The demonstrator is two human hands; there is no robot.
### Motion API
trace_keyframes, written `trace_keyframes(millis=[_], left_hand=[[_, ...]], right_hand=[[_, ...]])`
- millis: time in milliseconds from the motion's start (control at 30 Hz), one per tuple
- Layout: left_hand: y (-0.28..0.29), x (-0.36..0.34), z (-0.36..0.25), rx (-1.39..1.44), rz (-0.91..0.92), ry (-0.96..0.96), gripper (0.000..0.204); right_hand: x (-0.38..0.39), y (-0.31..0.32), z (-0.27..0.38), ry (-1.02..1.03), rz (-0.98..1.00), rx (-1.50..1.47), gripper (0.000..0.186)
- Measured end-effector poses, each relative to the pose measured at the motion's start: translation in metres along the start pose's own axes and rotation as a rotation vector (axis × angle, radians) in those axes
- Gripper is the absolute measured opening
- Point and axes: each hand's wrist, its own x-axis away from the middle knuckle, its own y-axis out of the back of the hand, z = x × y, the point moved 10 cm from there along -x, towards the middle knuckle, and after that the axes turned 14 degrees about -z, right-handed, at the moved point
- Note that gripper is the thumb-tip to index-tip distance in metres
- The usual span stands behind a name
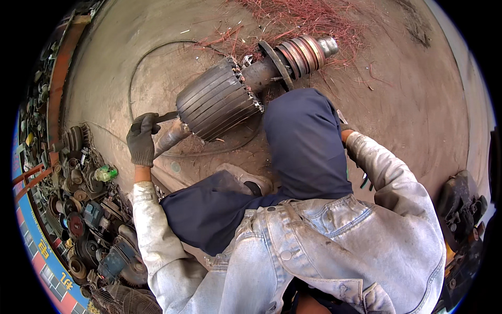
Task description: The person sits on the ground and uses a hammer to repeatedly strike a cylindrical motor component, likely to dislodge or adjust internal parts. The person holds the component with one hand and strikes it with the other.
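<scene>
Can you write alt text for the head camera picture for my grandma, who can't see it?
A gloved left hand holds a flat dark bar at the end of a grooved metal rotor lying on the ground. The right hand is mostly hidden behind a knee. Thin red wires lie scattered beyond the rotor.

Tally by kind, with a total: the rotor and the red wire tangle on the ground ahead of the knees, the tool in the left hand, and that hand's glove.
Slotted rotor: 1
Red wire tangle: 1
Flat dark tool: 1
Dark glove: 1
Total: 4
</scene>
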Motion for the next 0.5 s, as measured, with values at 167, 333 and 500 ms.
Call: trace_keyframes(millis=[167, 333, 500], left_hand=[[0.058, -0.012, 0.039, 0.022, 0.031, 0.038, 0.022], [0.084, 0.002, 0.016, 0.077, 0.065, 0.061, 0.022], [0.128, 0.027, 0.036, 0.157, 0.080, 0.090, 0.021]], right_hand=[[0.058, -0.035, 0.043, 0.085, 0.007, 0.011, 0.044], [0.107, -0.013, 0.023, 0.151, 0.007, 0.072, 0.044], [0.167, -0.028, -0.002, 0.204, 0.035, 0.134, 0.044]])
